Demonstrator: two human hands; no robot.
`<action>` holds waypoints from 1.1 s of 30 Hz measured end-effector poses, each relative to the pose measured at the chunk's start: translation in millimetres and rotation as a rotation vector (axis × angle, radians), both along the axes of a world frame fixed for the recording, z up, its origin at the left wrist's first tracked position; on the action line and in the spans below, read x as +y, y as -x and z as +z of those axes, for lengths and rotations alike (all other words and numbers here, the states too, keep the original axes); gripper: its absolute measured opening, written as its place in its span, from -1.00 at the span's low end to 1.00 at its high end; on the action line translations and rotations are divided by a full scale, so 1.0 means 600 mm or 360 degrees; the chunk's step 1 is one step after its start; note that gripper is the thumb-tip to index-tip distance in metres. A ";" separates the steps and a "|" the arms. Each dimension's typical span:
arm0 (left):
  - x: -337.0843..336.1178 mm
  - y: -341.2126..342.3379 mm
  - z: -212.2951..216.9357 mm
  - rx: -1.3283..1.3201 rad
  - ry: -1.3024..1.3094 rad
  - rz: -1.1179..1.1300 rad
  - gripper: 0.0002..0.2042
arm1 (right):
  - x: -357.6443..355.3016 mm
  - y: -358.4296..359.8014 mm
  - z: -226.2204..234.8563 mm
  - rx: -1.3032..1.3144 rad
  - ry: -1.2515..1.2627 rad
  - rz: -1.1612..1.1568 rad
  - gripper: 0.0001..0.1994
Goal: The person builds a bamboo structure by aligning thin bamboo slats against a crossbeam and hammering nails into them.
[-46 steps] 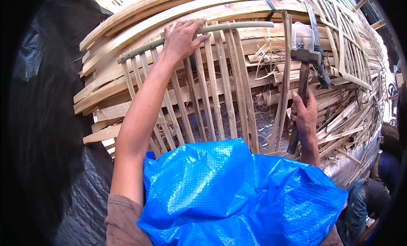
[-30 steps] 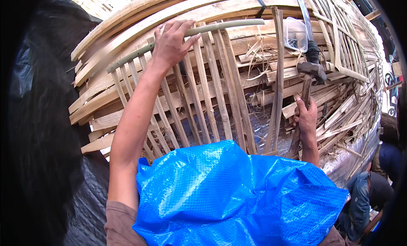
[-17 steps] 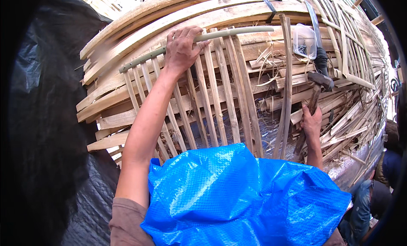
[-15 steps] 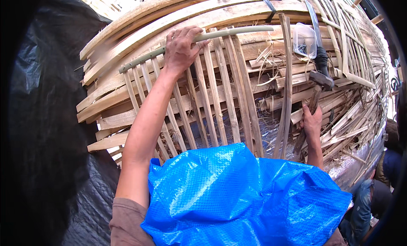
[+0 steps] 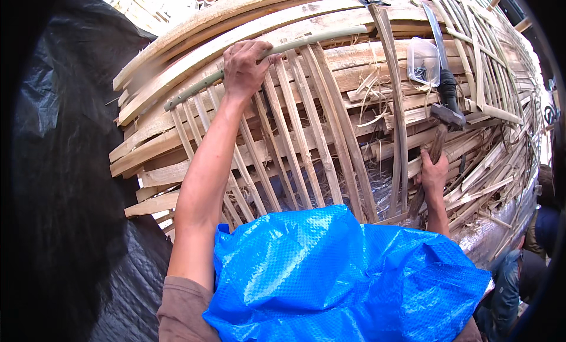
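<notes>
The rail [image 5: 321, 34] lay across the planks [image 5: 194, 53], grasped by the left hand [image 5: 246, 68]. Most slats [image 5: 313, 121] met it, apparently seated; the rightmost pair [image 5: 394, 77] stood just beside its end, seemingly unjoined. The right hand [image 5: 433, 171] gripped the hammer [image 5: 437, 141]. Open room separated pair from slats; tub [image 5: 424, 47] and knife [image 5: 436, 35] bordered the right.

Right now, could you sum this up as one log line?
left hand: gripping green strip | right hand: holding hammer | beyond hammer: clear tub | against person: blue sheet
</notes>
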State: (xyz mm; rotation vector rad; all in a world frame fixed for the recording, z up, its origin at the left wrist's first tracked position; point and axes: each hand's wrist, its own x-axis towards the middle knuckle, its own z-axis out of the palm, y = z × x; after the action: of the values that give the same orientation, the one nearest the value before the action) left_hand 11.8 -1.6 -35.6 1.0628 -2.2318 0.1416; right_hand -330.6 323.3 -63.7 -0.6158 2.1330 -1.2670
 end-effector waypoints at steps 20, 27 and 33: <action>-0.002 -0.001 -0.005 -0.0074 -0.0109 -0.0098 -0.68 | 0.002 -0.006 0.008 0.0056 -0.0111 -0.0073 -0.79; -0.003 0.001 -0.008 -0.0069 -0.0067 -0.0105 -0.67 | 0.012 -0.003 0.002 0.0168 -0.0063 0.0037 -0.78; 0.001 0.003 -0.007 -0.0039 -0.0078 -0.0108 -0.73 | 0.009 0.006 0.030 0.0830 -0.0326 0.0112 -0.64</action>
State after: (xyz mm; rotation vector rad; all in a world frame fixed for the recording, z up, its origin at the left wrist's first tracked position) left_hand 9.8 -0.9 -39.8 1.0144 -2.3010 0.0716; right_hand -334.3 328.7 -45.4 -1.0050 2.5887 -0.8977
